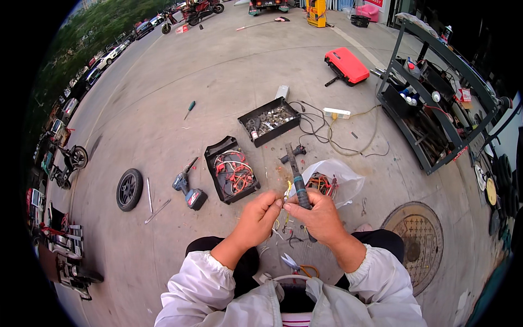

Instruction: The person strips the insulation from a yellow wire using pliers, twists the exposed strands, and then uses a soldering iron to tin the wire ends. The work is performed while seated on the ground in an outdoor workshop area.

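My right hand (321, 219) is closed around a long tool (300, 189) with a blue-and-black grip and a narrow metal barrel pointing away from me. My left hand (255, 217) is closed in a pinch, its fingertips meeting the right thumb. Thin wires with yellow and white bits (288, 188) show at the meeting fingertips; their held ends are hidden. Just beyond the right hand, a clear plastic bag (348, 182) lies open with red and dark wires in it. Scissors (290, 262) with orange handles rest on the ground between my knees.
Ahead sit a black tray of red wires (211, 163) and a black tray of small metal parts (243, 119). A cordless drill (193, 193), wheel (129, 189) and screwdriver (190, 108) lie leftward. Rightward are a power strip (336, 113), red case (348, 66), tool cart (411, 143) and manhole cover (417, 240).
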Demonstrator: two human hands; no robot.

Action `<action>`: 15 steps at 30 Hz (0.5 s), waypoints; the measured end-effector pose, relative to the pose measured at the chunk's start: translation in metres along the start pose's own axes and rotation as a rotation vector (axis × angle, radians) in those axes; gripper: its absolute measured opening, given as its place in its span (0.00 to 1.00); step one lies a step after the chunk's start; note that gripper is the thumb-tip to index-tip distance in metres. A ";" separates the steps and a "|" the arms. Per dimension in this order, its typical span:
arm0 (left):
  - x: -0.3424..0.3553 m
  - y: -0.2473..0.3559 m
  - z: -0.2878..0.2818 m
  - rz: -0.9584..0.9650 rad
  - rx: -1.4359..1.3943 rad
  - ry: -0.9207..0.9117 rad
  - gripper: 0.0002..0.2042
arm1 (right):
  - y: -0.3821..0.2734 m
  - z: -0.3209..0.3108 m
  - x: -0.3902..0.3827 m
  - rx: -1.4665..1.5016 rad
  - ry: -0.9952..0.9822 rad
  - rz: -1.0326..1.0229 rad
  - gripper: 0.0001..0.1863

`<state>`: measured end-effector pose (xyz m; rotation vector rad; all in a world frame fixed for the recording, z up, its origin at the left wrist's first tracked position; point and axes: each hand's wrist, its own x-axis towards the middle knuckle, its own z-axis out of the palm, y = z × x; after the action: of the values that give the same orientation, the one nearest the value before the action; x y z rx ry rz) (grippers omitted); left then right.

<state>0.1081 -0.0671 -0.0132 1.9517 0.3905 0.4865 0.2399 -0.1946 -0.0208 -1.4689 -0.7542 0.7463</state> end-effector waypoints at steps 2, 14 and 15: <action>0.001 0.001 0.002 0.021 0.024 -0.011 0.06 | 0.001 0.000 0.001 -0.044 0.019 -0.029 0.07; -0.001 -0.001 -0.006 -0.379 -0.471 -0.179 0.09 | 0.001 0.006 0.005 0.241 -0.001 -0.009 0.06; -0.001 -0.003 -0.007 -0.421 -0.546 -0.199 0.09 | -0.001 0.006 0.004 0.246 -0.010 0.011 0.06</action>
<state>0.1035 -0.0607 -0.0132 1.3261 0.4686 0.1027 0.2377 -0.1876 -0.0200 -1.2486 -0.6383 0.8248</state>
